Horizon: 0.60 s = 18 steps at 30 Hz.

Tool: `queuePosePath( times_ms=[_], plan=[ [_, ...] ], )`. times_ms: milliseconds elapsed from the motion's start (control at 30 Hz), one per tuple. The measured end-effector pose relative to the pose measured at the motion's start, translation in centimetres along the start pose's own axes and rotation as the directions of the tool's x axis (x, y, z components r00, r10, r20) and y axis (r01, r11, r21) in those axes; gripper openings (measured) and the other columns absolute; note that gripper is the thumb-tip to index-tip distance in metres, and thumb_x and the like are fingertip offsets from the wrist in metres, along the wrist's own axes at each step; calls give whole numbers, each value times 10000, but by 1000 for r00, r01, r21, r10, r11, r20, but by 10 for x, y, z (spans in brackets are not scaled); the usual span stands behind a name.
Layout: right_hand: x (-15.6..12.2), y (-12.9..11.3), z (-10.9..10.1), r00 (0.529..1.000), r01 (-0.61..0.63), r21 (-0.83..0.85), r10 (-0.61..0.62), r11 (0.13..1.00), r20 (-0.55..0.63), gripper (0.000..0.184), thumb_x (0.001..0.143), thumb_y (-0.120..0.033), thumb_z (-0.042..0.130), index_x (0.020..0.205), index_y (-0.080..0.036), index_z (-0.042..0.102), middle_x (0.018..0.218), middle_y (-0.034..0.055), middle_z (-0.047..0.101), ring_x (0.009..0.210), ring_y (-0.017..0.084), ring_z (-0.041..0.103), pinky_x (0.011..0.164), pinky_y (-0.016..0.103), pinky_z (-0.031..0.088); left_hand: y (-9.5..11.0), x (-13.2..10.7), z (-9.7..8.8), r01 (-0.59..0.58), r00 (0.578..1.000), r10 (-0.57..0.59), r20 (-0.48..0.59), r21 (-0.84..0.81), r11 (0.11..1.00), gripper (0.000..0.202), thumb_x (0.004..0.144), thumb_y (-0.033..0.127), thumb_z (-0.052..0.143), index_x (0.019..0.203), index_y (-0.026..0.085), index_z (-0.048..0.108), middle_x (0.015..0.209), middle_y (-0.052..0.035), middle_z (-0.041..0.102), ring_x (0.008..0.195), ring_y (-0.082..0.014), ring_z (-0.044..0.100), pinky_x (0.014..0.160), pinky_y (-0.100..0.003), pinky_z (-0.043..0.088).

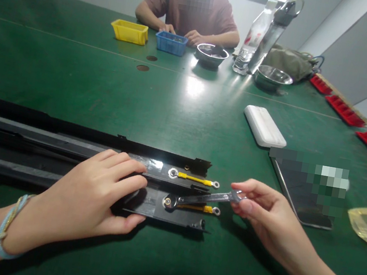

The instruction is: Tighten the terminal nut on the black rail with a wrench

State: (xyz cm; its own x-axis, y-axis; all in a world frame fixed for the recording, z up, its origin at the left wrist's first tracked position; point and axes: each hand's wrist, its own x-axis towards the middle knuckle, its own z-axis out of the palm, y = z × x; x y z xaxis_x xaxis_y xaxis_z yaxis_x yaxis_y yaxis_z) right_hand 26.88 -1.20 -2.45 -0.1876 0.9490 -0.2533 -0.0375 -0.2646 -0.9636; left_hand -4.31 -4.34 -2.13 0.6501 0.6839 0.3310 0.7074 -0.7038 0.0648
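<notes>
My left hand [103,194] wraps over the nearer of two long black metal channels [147,206], its thumb along the near edge. Between the thumb and fingers of my right hand [259,206] is the end of a combination wrench [206,198]. The wrench's other end sits around the nut on the nearer channel, where a yellow wire with ring terminals [211,210] is attached. A second yellow wire [194,178] is fixed to the farther channel, with its free ring sticking out past the channel's end.
To the right lie a white power bank [264,126] and a phone [301,190]. Across the table a person [190,12] sits behind a yellow bin [129,33], a blue bin [171,44] and a metal bowl [211,56]. Bottles [254,41] and red trays [344,110] stand at the far right.
</notes>
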Motion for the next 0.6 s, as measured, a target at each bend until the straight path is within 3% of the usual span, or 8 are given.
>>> queuePosePath(
  times_ms=[300, 467, 600],
  plan=[
    [-3, -5, -6, 1000, -26, -46, 27, 999, 6, 227, 575, -271, 906, 760, -212, 788, 669, 26, 713, 545, 116, 605, 482, 190, 500, 2, 1, 5, 7, 1000, -7, -2, 0, 1000, 246, 812, 388, 595, 937, 177, 618, 1089, -102, 644, 957, -271, 584, 816, -420, 449],
    [-5, -5, -11, 996, -44, -47, 48, 998, 72, 296, 529, -119, 913, 771, -232, 785, 723, 2, 730, 583, 99, 629, 518, 149, 507, 2, 0, 6, 6, 1000, -6, 6, 1, 1000, 258, 823, 404, 587, 942, 177, 616, 1086, -97, 643, 956, -265, 584, 820, -414, 446],
    [-4, -3, -16, 989, -27, -28, 31, 999, 145, 279, 565, -114, 901, 782, -246, 786, 700, -2, 722, 580, 92, 630, 533, 146, 504, 2, 4, 5, -16, 1000, 16, -1, 11, 1000, 252, 812, 395, 600, 931, 173, 616, 1065, -100, 649, 930, -263, 591, 796, -407, 450]
  ],
)
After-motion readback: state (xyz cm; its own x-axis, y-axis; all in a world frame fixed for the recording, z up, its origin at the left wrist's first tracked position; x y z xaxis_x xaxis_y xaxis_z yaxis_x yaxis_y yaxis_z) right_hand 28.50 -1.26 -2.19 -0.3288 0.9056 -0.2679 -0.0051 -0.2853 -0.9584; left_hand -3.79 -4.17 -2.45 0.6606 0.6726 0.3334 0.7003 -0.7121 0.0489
